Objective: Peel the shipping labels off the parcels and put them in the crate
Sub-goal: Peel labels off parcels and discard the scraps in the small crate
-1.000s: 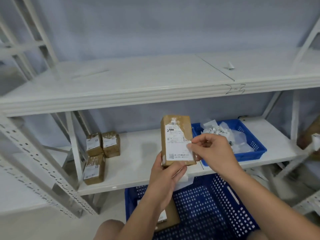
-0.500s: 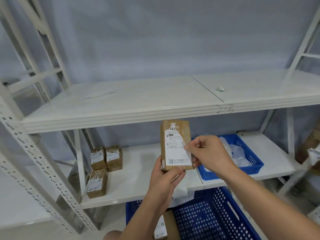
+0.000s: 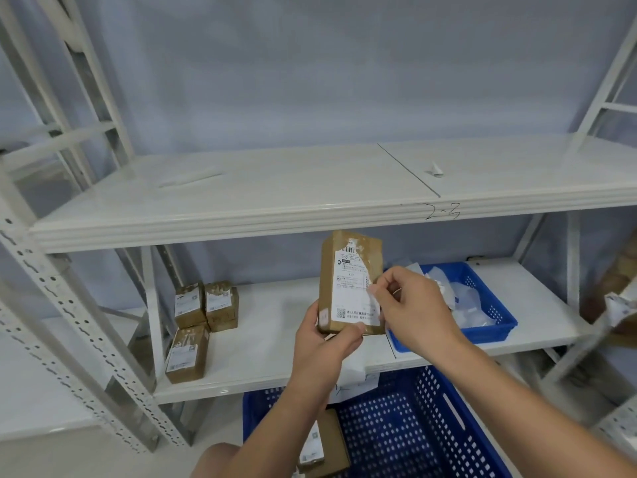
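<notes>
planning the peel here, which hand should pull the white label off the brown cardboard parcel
The right hand: it pinches the right edge of the white shipping label, while the left hand grips the bottom of the brown cardboard parcel, steadying it.

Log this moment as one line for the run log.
phase: label peel | left hand: holds parcel upright | right hand: pinches label at right edge | label: mostly stuck on

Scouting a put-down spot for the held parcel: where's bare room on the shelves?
Bare: the middle shelf between the three parcels at its left end and the blue tray, and a strip right of the tray. Upper shelf mostly bare, bar a white scrap. Crowded: the left end and the tray's inside.
</notes>
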